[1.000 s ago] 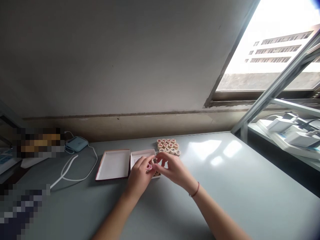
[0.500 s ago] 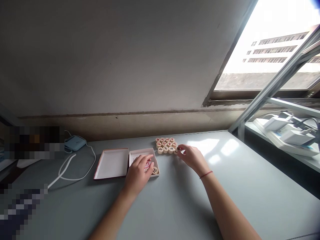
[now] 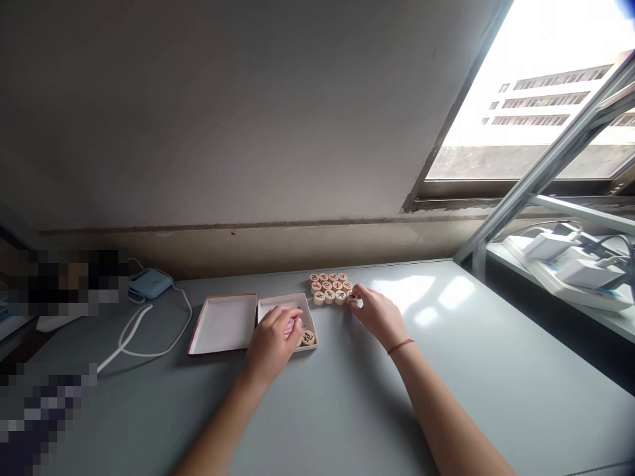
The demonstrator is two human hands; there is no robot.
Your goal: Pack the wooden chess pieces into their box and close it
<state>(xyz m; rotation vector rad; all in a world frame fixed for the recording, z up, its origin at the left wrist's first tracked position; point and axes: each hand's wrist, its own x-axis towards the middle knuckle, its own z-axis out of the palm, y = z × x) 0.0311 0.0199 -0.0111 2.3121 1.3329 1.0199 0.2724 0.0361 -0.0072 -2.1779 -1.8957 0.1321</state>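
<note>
My right hand (image 3: pixel 377 314) pinches a xiangqi piece (image 3: pixel 351 297) at the right end of the front row, its fingers hiding most of the piece. Beside it, pale round pieces with red characters (image 3: pixel 325 286) fill the two rows behind. Other front-row pieces (image 3: pixel 329 298) bear dark characters. My left hand (image 3: pixel 272 337) hovers over a shallow white-lined box (image 3: pixel 311 316), fingers bent and thumb apart from them. Something pink and white shows in the gap. A dark-lettered piece (image 3: pixel 308 338) lies in the box's near right corner; the hand covers much of the inside.
Left of the box lies its lid (image 3: pixel 223 324), inner side up. A white cable (image 3: pixel 149 356) loops from a light blue device (image 3: pixel 150 284) on the grey table (image 3: pixel 317 410). Metal frame bars (image 3: pixel 496 218) and a shelf with white chargers (image 3: pixel 585 268) stand at the right.
My right hand has shifted slightly left and lower, bringing its piece to the end of the front row. My left hand's fingers have moved slightly over the box.
</note>
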